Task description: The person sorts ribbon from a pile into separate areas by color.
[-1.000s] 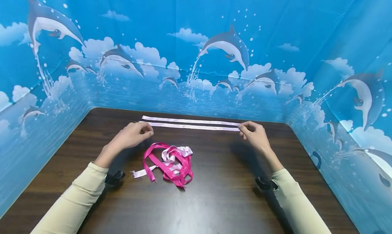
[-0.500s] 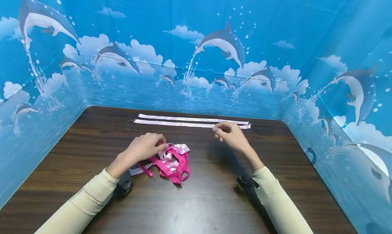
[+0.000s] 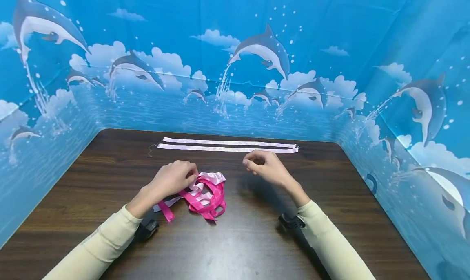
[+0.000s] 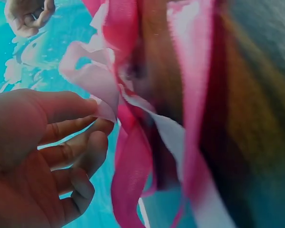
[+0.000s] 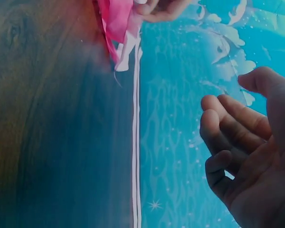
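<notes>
A tangled pile of ribbons, with hot pink ribbon [image 3: 200, 206] and pale pink ribbon [image 3: 214, 177], lies left of centre on the table. At its upper left edge is my left hand [image 3: 175, 177]; the left wrist view shows its thumb and index finger pinching a fold of the pale pink ribbon [image 4: 92, 80]. To the right of the pile my right hand [image 3: 269, 166] hovers above the table with loosely bent fingers and thumb apart, holding nothing [image 5: 247, 137]. Two pale ribbon strips [image 3: 227, 148] lie straight and parallel along the back.
The dark wood table [image 3: 235, 247] meets a blue dolphin-print curtain [image 3: 165, 104] at its back and sides. A loose thread [image 3: 149, 150] trails from the left end of the strips. Black wrist cameras [image 3: 147, 230] sit under both wrists.
My left hand has moved from the strips' left end to the ribbon pile and pinched a pale ribbon. My right hand has let go of the strips' right end and moved left and nearer.
</notes>
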Demonstrator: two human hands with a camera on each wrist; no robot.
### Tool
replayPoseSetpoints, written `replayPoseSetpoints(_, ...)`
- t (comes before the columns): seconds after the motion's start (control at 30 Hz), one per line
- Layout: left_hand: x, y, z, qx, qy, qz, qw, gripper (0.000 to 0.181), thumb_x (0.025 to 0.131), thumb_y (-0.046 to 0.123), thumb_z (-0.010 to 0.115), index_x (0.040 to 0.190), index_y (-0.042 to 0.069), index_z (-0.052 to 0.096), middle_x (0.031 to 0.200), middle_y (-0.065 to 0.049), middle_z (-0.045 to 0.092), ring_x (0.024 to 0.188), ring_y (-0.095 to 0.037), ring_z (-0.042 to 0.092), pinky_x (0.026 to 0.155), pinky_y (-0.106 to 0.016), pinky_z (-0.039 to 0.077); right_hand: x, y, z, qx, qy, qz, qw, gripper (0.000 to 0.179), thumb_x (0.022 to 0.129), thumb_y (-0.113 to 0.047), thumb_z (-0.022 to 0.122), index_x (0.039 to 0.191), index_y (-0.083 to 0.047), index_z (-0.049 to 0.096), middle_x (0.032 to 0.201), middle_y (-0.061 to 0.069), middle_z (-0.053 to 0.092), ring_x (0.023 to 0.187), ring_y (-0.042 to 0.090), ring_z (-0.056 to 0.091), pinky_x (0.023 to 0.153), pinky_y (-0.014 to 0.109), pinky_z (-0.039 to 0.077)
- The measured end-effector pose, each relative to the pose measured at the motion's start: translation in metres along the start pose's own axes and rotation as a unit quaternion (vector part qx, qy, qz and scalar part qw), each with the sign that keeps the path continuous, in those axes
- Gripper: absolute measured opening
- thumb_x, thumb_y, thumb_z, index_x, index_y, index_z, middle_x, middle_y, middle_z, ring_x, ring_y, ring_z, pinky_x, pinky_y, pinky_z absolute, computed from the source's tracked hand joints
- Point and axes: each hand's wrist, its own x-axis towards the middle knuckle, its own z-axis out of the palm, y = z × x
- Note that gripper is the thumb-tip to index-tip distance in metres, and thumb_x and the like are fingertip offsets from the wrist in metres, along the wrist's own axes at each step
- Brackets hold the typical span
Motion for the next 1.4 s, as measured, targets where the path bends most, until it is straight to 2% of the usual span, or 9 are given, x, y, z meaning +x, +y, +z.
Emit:
replayPoseSetpoints(0.27,-0.007,0.019,-0.017,-0.054,0.068,0.032,0.9957,0.008,0.091,0.019,0.078,0.096,0.015,0.073,0.082,0.005,0.061,0.069,-0.012,0.055,0.057,-0.030,0.048,0.000,-0.012,0.018,-0.003,0.017,-0.065,0.9978,0.020,0.095,-0.027,0.074,0.108,-0.012,0.074,0.090,-0.008,0.070,0.076,0.018,0.064,0.067,0.038,0.051)
replayPoseSetpoints(0.47,-0.014,0.037,-0.032,-0.196,0.097,0.109,0.9695,0.010,0.095,0.018,0.075,0.104,0.015,0.072,0.085,0.008,0.065,0.064,-0.010,0.059,0.057,-0.031,0.049,0.002,-0.018,0.037,0.029,-0.039,-0.070,0.9964,0.051,0.098,-0.043,0.066,0.136,-0.010,0.062,0.130,-0.004,0.063,0.118,0.020,0.059,0.095,0.047,0.047)
replayPoseSetpoints(0.53,-0.016,0.042,-0.035,-0.217,0.108,0.127,0.9618,0.008,0.096,0.017,0.074,0.104,0.017,0.072,0.084,0.009,0.065,0.062,-0.010,0.059,0.056,-0.030,0.048,0.002,-0.019,0.044,0.054,-0.068,-0.061,0.9943,0.054,0.098,-0.044,0.066,0.140,-0.011,0.058,0.133,-0.003,0.061,0.122,0.020,0.057,0.099,0.049,0.045)
replayPoseSetpoints(0.67,-0.019,0.048,-0.040,-0.221,0.138,0.135,0.9561,0.006,0.097,0.018,0.073,0.103,0.017,0.072,0.081,0.010,0.063,0.062,-0.011,0.056,0.055,-0.029,0.046,0.002,-0.018,0.053,0.086,-0.098,-0.051,0.9902,0.045,0.098,-0.038,0.069,0.132,-0.010,0.065,0.118,-0.004,0.069,0.110,0.016,0.064,0.095,0.046,0.049)
replayPoseSetpoints(0.83,-0.020,0.048,-0.045,-0.219,0.144,0.134,0.9557,0.006,0.097,0.018,0.073,0.103,0.016,0.073,0.081,0.009,0.063,0.062,-0.012,0.054,0.054,-0.029,0.044,0.002,-0.021,0.058,0.148,-0.081,-0.032,0.9852,0.022,0.100,-0.024,0.069,0.115,-0.009,0.073,0.100,0.000,0.072,0.089,0.018,0.065,0.080,0.048,0.054)
replayPoseSetpoints(1.0,-0.018,0.047,-0.046,-0.219,0.158,0.151,0.9509,0.005,0.098,0.018,0.072,0.102,0.017,0.073,0.083,0.009,0.062,0.062,-0.013,0.052,0.055,-0.028,0.043,0.000,-0.027,0.050,0.250,-0.049,0.005,0.9671,0.020,0.098,-0.019,0.071,0.110,-0.003,0.074,0.099,0.011,0.071,0.085,0.023,0.063,0.082,0.060,0.051)
replayPoseSetpoints(1.1,-0.017,0.046,-0.046,-0.219,0.183,0.165,0.9439,0.005,0.098,0.016,0.071,0.102,0.017,0.073,0.083,0.008,0.060,0.062,-0.012,0.051,0.056,-0.028,0.042,0.000,-0.029,0.043,0.289,-0.049,0.015,0.9560,0.026,0.098,-0.018,0.071,0.112,0.004,0.071,0.100,0.014,0.070,0.086,0.023,0.063,0.085,0.059,0.051)
replayPoseSetpoints(1.27,-0.017,0.046,-0.047,-0.219,0.225,0.169,0.9341,0.006,0.097,0.013,0.071,0.103,0.014,0.074,0.081,0.007,0.058,0.063,-0.012,0.050,0.055,-0.027,0.042,0.000,-0.027,0.033,0.314,-0.081,0.025,0.9455,0.026,0.098,-0.014,0.069,0.115,0.006,0.069,0.099,0.016,0.069,0.084,0.025,0.064,0.081,0.052,0.054)
replayPoseSetpoints(1.4,-0.017,0.046,-0.048,-0.223,0.233,0.159,0.9331,0.007,0.098,0.013,0.071,0.104,0.013,0.073,0.077,0.006,0.056,0.061,-0.013,0.049,0.053,-0.027,0.041,-0.001,-0.025,0.029,0.295,-0.123,0.027,0.9471,0.022,0.096,-0.012,0.072,0.113,0.001,0.072,0.095,0.019,0.069,0.077,0.029,0.063,0.076,0.054,0.054)
